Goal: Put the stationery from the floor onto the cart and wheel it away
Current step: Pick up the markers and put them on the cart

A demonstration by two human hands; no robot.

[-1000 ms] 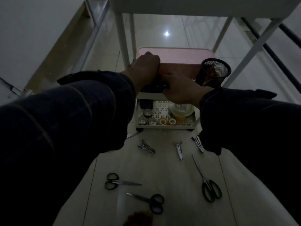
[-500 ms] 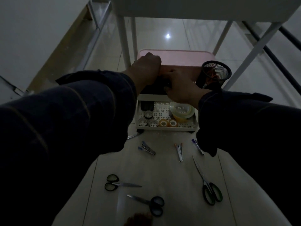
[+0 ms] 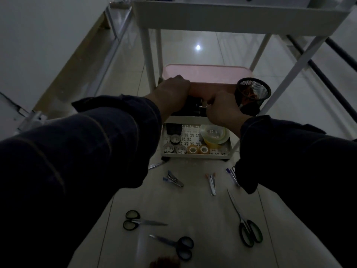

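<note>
A white three-tier cart [image 3: 231,16] stands in front of me in dim light. On its middle shelf my left hand [image 3: 172,91] and my right hand [image 3: 222,109] both close around a small black object [image 3: 195,108], beside a pink box [image 3: 206,74] and a black mesh pen cup [image 3: 253,93]. The bottom shelf [image 3: 195,156] holds several tape rolls [image 3: 214,135]. On the floor lie three pairs of scissors [image 3: 139,222], [image 3: 179,246], [image 3: 248,228] and small groups of pens [image 3: 212,182], [image 3: 173,178], [image 3: 232,176].
A white wall with a metal rail [image 3: 108,55] runs along the left. A dark bar [image 3: 328,55] slants on the right behind the cart legs. Glossy floor tiles stretch beyond the cart. A silver blade-like item [image 3: 157,165] sticks out by the cart's front-left wheel.
My right hand has shifted right and nearer along the black object. The view has tilted up a little, showing more of the cart's top tray. The items on the floor have not moved.
</note>
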